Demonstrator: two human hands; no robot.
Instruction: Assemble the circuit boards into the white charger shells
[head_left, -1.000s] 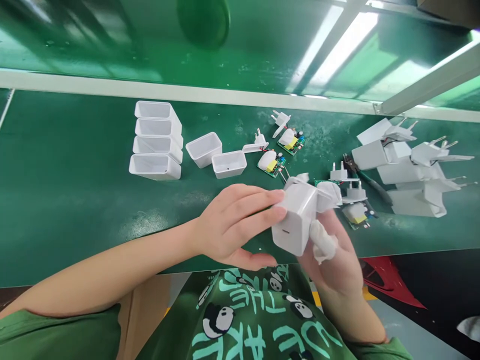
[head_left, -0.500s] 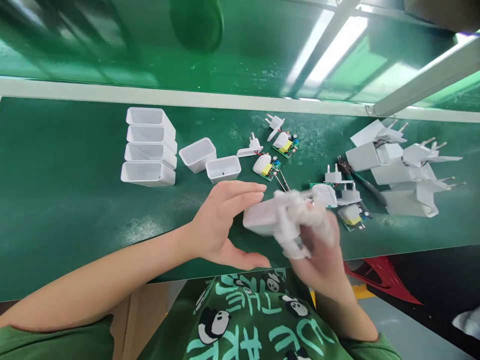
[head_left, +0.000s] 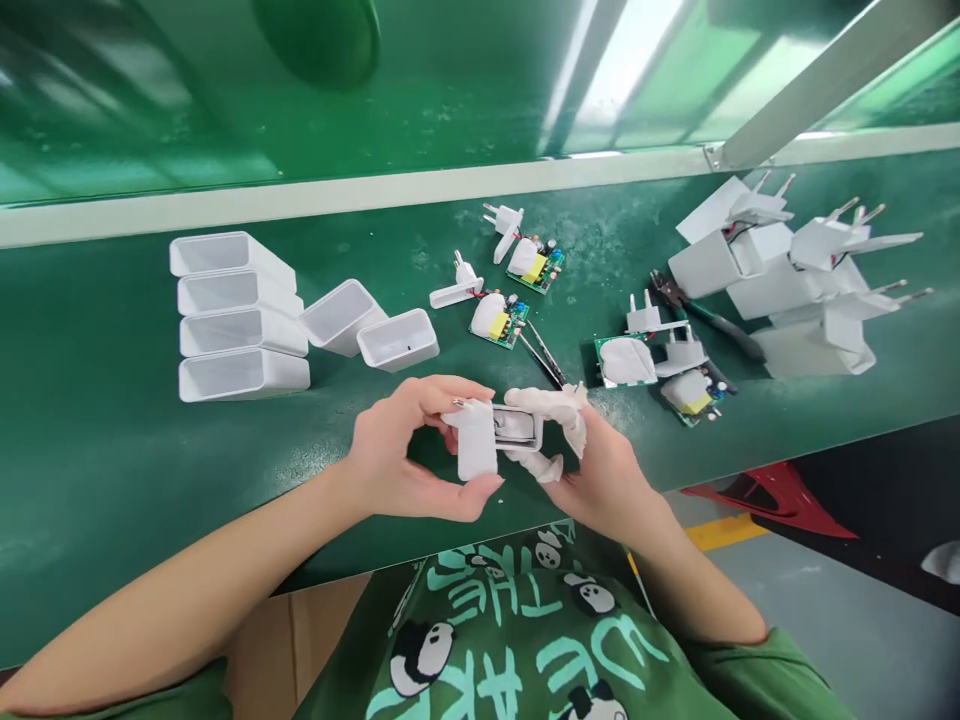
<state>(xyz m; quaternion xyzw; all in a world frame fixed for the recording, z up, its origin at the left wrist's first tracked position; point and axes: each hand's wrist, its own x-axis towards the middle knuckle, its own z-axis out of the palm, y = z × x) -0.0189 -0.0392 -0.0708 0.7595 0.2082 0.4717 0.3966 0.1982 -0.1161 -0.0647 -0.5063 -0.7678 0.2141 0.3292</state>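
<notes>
My left hand [head_left: 420,450] pinches a white plug cover [head_left: 477,442] between thumb and fingers; a metal pin shows at its upper left. Beside it, my right hand [head_left: 589,450], with white coverings on its fingertips, grips a white charger housing [head_left: 529,428] whose open end faces me. Something pale fills the inside of the housing. The cover sits at the housing's left edge, not over the opening. Just above the right fingers lie tweezers [head_left: 544,355]. A circuit board with a plug [head_left: 499,318] rests behind them.
Several open white housings [head_left: 244,378] stand at the left, with two more [head_left: 397,340] nearer the middle. To the right lie more boards [head_left: 626,360], cutting pliers [head_left: 705,315] and several housings with plug covers hanging out [head_left: 817,340]. A white rail [head_left: 420,185] runs behind.
My right hand has turned the housing so its opening faces me. My left hand, open before, has closed on the plug cover. The view has shifted slightly.
</notes>
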